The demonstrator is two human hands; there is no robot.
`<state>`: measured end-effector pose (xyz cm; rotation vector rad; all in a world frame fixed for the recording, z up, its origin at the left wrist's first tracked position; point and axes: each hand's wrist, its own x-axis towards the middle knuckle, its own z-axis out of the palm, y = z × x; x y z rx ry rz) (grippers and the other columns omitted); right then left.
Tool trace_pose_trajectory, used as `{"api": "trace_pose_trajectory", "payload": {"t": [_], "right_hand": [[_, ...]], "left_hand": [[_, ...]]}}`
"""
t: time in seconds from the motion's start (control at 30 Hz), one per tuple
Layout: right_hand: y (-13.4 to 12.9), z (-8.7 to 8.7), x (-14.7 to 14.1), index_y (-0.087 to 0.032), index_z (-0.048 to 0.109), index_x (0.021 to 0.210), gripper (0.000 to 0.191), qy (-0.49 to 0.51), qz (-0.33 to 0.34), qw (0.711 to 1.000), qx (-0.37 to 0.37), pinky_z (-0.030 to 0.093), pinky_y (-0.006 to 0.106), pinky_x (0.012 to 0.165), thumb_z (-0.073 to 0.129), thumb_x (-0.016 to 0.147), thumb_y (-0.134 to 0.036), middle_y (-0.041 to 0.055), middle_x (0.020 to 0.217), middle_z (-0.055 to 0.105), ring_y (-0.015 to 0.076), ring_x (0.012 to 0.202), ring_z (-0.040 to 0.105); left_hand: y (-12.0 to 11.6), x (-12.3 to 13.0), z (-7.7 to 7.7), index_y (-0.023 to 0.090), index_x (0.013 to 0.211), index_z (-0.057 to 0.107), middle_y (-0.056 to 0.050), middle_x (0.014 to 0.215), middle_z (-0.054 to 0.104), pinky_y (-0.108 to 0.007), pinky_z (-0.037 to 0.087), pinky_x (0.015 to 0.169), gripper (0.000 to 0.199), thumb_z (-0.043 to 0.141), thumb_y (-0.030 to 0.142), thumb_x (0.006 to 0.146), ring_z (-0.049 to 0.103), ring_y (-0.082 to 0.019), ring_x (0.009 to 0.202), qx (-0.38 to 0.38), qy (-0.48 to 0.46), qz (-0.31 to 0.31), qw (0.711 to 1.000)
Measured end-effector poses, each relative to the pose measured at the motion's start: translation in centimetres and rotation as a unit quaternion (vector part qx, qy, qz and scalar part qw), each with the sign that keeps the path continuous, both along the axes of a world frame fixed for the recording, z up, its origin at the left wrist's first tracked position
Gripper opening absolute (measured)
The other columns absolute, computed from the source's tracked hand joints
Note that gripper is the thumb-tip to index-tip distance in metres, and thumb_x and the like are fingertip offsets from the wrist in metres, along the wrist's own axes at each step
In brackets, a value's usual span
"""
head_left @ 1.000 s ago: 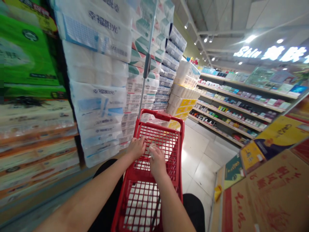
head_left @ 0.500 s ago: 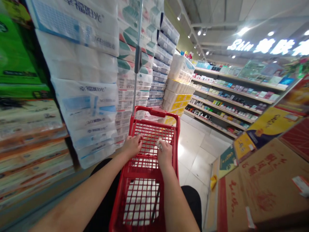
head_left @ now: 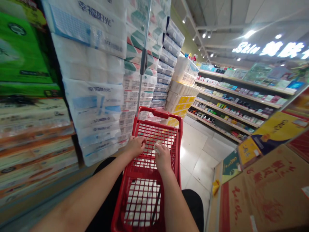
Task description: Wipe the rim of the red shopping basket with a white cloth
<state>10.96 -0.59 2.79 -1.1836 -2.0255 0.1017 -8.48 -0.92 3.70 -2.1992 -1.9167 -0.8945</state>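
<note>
- Left hand (head_left: 135, 146): palm down on the wire mesh of a red shopping cart (head_left: 180, 138), fingers loosely spread, nothing visible in its hold.
- Right hand (head_left: 163, 158): just beside the left, fingers drawn together, apparently pinching a small pale scrap (head_left: 158, 145); too small to tell what it is.
- Directly ahead of both hands: the cart's red handle bar (head_left: 156, 113), with a thin metal pole (head_left: 144, 61) rising beyond it.
- Left of the hands, near the cart's side: a tall stack of plastic-wrapped toilet paper packs (head_left: 96, 112) with blue print; farther left, bright green packs (head_left: 21, 48).
- Ahead and to the right of the hands: packs with yellow bands (head_left: 180, 102), well beyond the cart.
- Right of the hands: a pale tiled floor (head_left: 200, 158), then long shelves of small boxed goods (head_left: 231, 100).
- Low and right of the hands: a printed cardboard carton (head_left: 263, 196).
- Below the hands, on either side of the cart: dark clothing over the legs (head_left: 193, 206).
</note>
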Motion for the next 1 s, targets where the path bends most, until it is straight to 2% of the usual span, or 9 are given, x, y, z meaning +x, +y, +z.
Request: {"api": "trace_pose_trajectory", "payload": {"t": [0.07,0.17,0.33,0.5,0.63,0.77,0.83,0.93,1.0], "right_hand": [[0.0,0.0,0.1,-0.027,0.063,0.111,0.053,-0.001,-0.008,1.0,0.004,0.04,0.03,0.083,0.046,0.07,0.002,0.003,0.107,0.06,0.0201,0.094,0.05],[0.3,-0.2,0.7,-0.024,0.063,0.112,0.052,0.016,-0.086,0.996,0.014,0.039,0.032,0.084,0.044,0.071,0.001,0.0056,0.106,0.061,0.0206,0.092,0.05],[0.8,-0.8,1.0,-0.025,0.065,0.107,0.049,-0.003,-0.018,1.0,0.007,0.04,0.03,0.082,0.046,0.069,-0.001,0.0034,0.105,0.062,0.0202,0.091,0.051],[1.0,-0.7,1.5,-0.021,0.065,0.108,0.048,0.017,-0.096,0.995,0.028,0.039,0.03,0.082,0.042,0.071,0.0,0.0065,0.104,0.062,0.0212,0.093,0.053],[1.0,-0.5,1.8,-0.024,0.065,0.107,0.048,-0.009,-0.065,0.998,0.012,0.04,0.029,0.082,0.045,0.071,0.0,0.0043,0.107,0.063,0.0199,0.091,0.053],[1.1,-0.4,1.8,-0.019,0.064,0.112,0.047,0.023,-0.149,0.988,0.017,0.04,0.033,0.084,0.045,0.072,-0.002,0.0093,0.106,0.061,0.0232,0.094,0.052],[0.9,-0.3,1.6,-0.019,0.063,0.113,0.048,0.023,-0.133,0.991,0.019,0.04,0.034,0.085,0.045,0.072,-0.001,0.0101,0.108,0.061,0.0232,0.095,0.053],[0.7,-0.1,1.2,-0.023,0.064,0.11,0.049,-0.003,-0.029,0.999,0.02,0.04,0.033,0.09,0.045,0.072,0.0,0.0066,0.117,0.059,0.0212,0.104,0.052],[0.8,0.0,1.3,-0.023,0.063,0.112,0.048,0.012,-0.051,0.999,0.01,0.04,0.033,0.09,0.045,0.073,-0.001,0.0063,0.116,0.06,0.0207,0.103,0.053]], "left_hand": [[-0.1,0.1,0.1,0.023,0.085,0.06,0.0,0.084,0.068,-0.037,0.032,0.087,0.015,0.045,0.022,0.082,0.06,-0.019,0.084,-0.001,-0.006,0.003,1.0],[-0.4,0.2,0.3,0.023,0.085,0.06,-0.001,0.084,0.068,-0.037,0.032,0.087,0.015,0.046,0.021,0.081,0.06,-0.018,0.084,-0.006,-0.011,0.009,1.0],[-0.7,0.3,0.5,0.022,0.085,0.06,-0.001,0.086,0.068,-0.037,0.032,0.087,0.016,0.045,0.019,0.082,0.059,-0.018,0.084,-0.012,-0.003,0.001,1.0],[-0.8,0.3,0.4,0.023,0.085,0.06,-0.001,0.085,0.068,-0.037,0.033,0.087,0.014,0.046,0.02,0.082,0.059,-0.018,0.084,-0.012,-0.011,0.01,1.0],[-0.8,0.2,0.3,0.023,0.084,0.06,0.0,0.087,0.068,-0.037,0.033,0.087,0.015,0.046,0.02,0.082,0.059,-0.017,0.085,-0.011,-0.014,0.007,1.0],[-1.0,0.2,0.5,0.023,0.084,0.06,0.0,0.085,0.068,-0.037,0.033,0.088,0.015,0.045,0.02,0.082,0.059,-0.018,0.083,-0.009,-0.013,0.005,1.0],[-1.0,0.2,0.7,0.023,0.084,0.06,-0.001,0.085,0.068,-0.038,0.033,0.087,0.016,0.045,0.02,0.082,0.06,-0.018,0.083,-0.01,-0.014,0.001,1.0],[-0.8,0.2,0.7,0.023,0.085,0.06,-0.001,0.086,0.069,-0.039,0.033,0.088,0.017,0.044,0.021,0.081,0.06,-0.019,0.085,-0.01,-0.016,-0.006,1.0],[-0.6,0.2,0.6,0.023,0.086,0.061,-0.001,0.086,0.069,-0.039,0.032,0.089,0.017,0.044,0.022,0.081,0.06,-0.019,0.086,-0.013,-0.022,-0.004,1.0]]}}
